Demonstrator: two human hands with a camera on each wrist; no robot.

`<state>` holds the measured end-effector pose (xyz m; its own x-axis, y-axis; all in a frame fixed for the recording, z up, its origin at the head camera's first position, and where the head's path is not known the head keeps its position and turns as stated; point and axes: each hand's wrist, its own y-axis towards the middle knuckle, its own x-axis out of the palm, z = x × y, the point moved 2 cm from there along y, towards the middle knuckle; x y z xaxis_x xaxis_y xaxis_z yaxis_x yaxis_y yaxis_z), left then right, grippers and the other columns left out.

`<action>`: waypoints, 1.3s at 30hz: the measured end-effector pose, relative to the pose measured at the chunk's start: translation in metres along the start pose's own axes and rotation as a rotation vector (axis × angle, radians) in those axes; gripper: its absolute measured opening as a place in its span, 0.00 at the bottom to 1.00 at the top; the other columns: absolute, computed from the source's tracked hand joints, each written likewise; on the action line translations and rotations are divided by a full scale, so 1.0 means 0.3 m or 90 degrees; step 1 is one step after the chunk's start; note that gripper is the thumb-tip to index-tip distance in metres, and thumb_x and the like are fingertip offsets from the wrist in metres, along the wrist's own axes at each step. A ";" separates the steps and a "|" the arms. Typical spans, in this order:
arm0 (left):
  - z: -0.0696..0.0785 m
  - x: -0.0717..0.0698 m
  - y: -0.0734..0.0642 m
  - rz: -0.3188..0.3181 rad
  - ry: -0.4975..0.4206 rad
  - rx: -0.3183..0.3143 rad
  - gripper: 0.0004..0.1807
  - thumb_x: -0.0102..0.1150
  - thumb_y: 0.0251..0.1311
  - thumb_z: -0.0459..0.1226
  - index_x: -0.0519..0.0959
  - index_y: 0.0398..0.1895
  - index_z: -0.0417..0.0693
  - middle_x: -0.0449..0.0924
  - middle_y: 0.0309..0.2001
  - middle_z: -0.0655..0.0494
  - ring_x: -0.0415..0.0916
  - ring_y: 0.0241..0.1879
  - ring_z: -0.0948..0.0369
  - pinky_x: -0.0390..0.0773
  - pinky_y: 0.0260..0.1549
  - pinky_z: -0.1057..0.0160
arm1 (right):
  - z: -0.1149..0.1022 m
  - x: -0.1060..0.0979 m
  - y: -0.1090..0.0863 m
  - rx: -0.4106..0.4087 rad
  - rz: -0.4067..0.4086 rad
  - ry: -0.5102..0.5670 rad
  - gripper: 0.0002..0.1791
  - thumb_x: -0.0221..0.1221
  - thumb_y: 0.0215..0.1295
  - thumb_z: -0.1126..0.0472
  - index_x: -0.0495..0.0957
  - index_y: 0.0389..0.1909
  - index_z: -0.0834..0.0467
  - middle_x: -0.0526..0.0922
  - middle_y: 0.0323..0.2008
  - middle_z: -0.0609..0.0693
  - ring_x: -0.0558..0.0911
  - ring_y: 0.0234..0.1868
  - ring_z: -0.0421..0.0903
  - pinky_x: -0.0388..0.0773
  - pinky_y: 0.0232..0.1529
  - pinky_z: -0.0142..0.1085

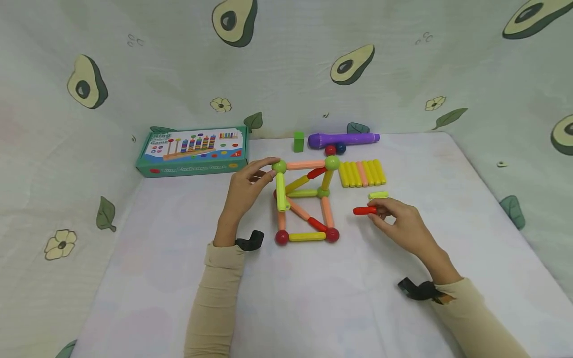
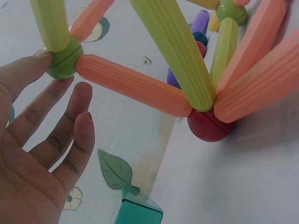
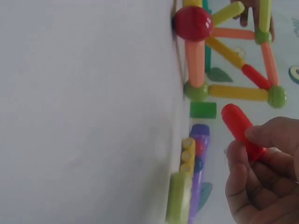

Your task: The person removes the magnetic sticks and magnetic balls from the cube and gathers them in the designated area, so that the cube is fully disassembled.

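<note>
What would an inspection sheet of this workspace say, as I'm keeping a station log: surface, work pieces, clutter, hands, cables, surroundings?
Surface: pale table, with the frame standing on it.
Work pieces: frame of rods and balls; row of rods, mostly yellow, to its right; lime rod lying nearer the person than that row.
Clutter: box, green block, purple tube, loose red ball and blue ball, all towards the back.
Left hand: pinches the frame's upper-left green ball.
Right hand: holds a red rod, apart from the frame.
Cables: nothing seen.
Surroundings: avocado-print cloth.
</note>
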<state>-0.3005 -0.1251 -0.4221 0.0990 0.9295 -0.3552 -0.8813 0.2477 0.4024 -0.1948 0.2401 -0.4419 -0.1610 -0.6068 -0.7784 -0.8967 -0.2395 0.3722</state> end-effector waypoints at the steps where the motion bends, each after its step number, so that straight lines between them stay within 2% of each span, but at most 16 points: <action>1: 0.001 0.000 0.001 0.000 -0.005 -0.001 0.17 0.61 0.69 0.45 0.81 0.60 0.68 0.80 0.56 0.69 0.80 0.44 0.62 0.79 0.47 0.49 | 0.018 -0.007 -0.008 0.008 0.001 -0.008 0.18 0.70 0.56 0.71 0.82 0.48 0.60 0.86 0.36 0.47 0.81 0.33 0.43 0.78 0.35 0.35; 6: 0.000 0.004 0.001 0.002 -0.016 -0.007 0.18 0.62 0.69 0.41 0.81 0.61 0.62 0.79 0.58 0.63 0.81 0.44 0.57 0.78 0.48 0.46 | 0.093 -0.029 -0.031 0.027 -0.005 -0.044 0.16 0.69 0.55 0.73 0.82 0.46 0.63 0.85 0.38 0.52 0.80 0.34 0.48 0.78 0.33 0.43; 11: 0.011 0.006 -0.003 0.008 -0.013 -0.018 0.19 0.61 0.69 0.36 0.80 0.62 0.54 0.79 0.59 0.56 0.80 0.44 0.51 0.77 0.49 0.44 | 0.144 -0.028 -0.031 0.034 -0.020 -0.082 0.15 0.71 0.55 0.72 0.83 0.45 0.63 0.81 0.44 0.55 0.80 0.38 0.51 0.80 0.38 0.48; 18: 0.092 -0.008 -0.020 0.007 -0.012 -0.021 0.18 0.59 0.70 0.33 0.79 0.62 0.46 0.79 0.58 0.52 0.80 0.44 0.51 0.78 0.50 0.46 | 0.168 -0.017 -0.016 0.077 -0.037 -0.086 0.14 0.70 0.56 0.72 0.82 0.44 0.63 0.77 0.46 0.56 0.78 0.41 0.53 0.78 0.42 0.51; 21: 0.108 -0.013 -0.022 -0.001 -0.014 -0.020 0.18 0.59 0.70 0.33 0.79 0.62 0.46 0.80 0.58 0.52 0.80 0.45 0.52 0.78 0.50 0.48 | 0.139 -0.013 -0.018 0.092 -0.045 -0.073 0.14 0.69 0.57 0.72 0.81 0.45 0.63 0.76 0.46 0.57 0.77 0.41 0.54 0.78 0.42 0.51; 23: 0.109 -0.015 -0.021 -0.004 -0.017 -0.017 0.18 0.59 0.70 0.33 0.80 0.62 0.46 0.80 0.58 0.52 0.80 0.45 0.53 0.78 0.50 0.48 | 0.102 -0.009 -0.014 0.082 -0.037 -0.058 0.14 0.69 0.58 0.71 0.81 0.45 0.62 0.77 0.45 0.56 0.76 0.41 0.52 0.78 0.41 0.50; 29: 0.116 -0.024 -0.019 0.001 -0.025 -0.015 0.17 0.59 0.70 0.34 0.80 0.61 0.46 0.80 0.57 0.51 0.80 0.44 0.52 0.78 0.49 0.45 | -0.036 0.033 0.038 -0.019 0.003 -0.004 0.13 0.68 0.59 0.72 0.82 0.45 0.60 0.80 0.42 0.48 0.78 0.37 0.43 0.81 0.37 0.40; 36: 0.104 -0.012 -0.018 -0.005 -0.029 -0.024 0.18 0.59 0.70 0.34 0.80 0.61 0.46 0.80 0.58 0.52 0.80 0.44 0.51 0.77 0.50 0.45 | -0.127 0.126 0.092 -0.082 -0.035 0.041 0.13 0.68 0.60 0.71 0.82 0.45 0.60 0.82 0.41 0.47 0.79 0.38 0.41 0.82 0.37 0.45; 39: 0.109 -0.010 -0.019 -0.008 -0.023 -0.021 0.18 0.59 0.70 0.33 0.80 0.62 0.45 0.80 0.58 0.50 0.80 0.44 0.52 0.78 0.50 0.46 | -0.154 0.153 0.114 -0.104 -0.036 0.058 0.13 0.68 0.59 0.71 0.82 0.45 0.60 0.82 0.41 0.47 0.79 0.38 0.42 0.82 0.37 0.44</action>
<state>-0.2806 -0.1203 -0.3958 0.1260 0.9358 -0.3294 -0.8948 0.2505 0.3695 -0.2136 0.1690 -0.4415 -0.0674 -0.6526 -0.7547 -0.8235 -0.3907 0.4114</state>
